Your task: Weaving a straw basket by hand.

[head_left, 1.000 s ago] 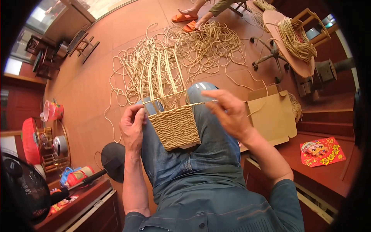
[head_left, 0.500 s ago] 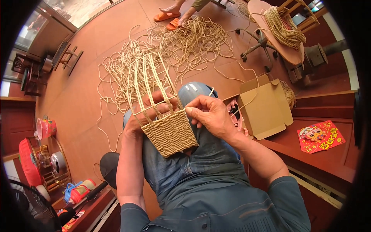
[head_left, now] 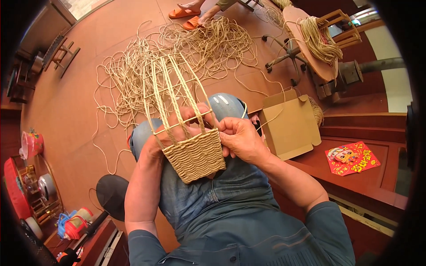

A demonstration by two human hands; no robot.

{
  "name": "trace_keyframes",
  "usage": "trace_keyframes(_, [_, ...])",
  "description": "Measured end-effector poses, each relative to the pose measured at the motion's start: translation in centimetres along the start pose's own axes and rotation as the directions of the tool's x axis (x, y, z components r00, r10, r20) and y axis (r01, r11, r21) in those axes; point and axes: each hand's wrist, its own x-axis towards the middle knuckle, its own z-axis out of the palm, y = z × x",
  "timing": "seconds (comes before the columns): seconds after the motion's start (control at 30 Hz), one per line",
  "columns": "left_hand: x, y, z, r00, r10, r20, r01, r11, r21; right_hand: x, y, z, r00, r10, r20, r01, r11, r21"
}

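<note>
A part-woven basket (head_left: 195, 158) rests tilted on my lap, its lower part tightly wrapped in tan paper cord. Bare upright ribs and thin crossbars form an open frame (head_left: 170, 82) above the weave. My left hand (head_left: 154, 145) reaches round the left side into the frame, its fingers curled behind the ribs and partly hidden. At the right upper corner of the weave, my right hand (head_left: 243, 141) pinches with thumb and forefinger; the cord in that pinch is mostly hidden. A pale strand of cord (head_left: 245, 110) loops past my right knee.
Tangled cord (head_left: 222, 44) covers the floor ahead, beside a person's orange slippers (head_left: 191, 23). To the right are an open cardboard box (head_left: 290, 126), a red picture card (head_left: 353, 158) on a wooden bench and a wheeled stand (head_left: 290, 53). A black round object (head_left: 112, 195) stands left.
My view has shifted, so the surroundings sit further left. My right hand has come in closer against the weave's right corner. My left hand stays inside the frame.
</note>
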Motion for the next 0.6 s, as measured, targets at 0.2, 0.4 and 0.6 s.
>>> trace_keyframes(0.2, [-1.3, 0.2, 0.9, 0.963, 0.208, -0.174, -0.102, 0.873, 0.478, 0.0, -0.5, 0.2, 0.999, 0.045, -0.01, -0.046, 0.998, -0.048])
trace_keyframes(0.4, [-1.8, 0.5, 1.9, 0.932, 0.31, -0.188, -0.211, 0.886, 0.414, -1.1, -0.8, 0.7, 0.996, -0.027, -0.083, 0.021, 0.996, -0.082])
trace_keyframes(0.6, [-2.6, 1.0, 0.8, 0.981, 0.19, -0.037, -0.172, 0.944, 0.281, -2.6, -2.2, 1.5, 0.821, -0.505, -0.268, 0.399, 0.842, -0.362])
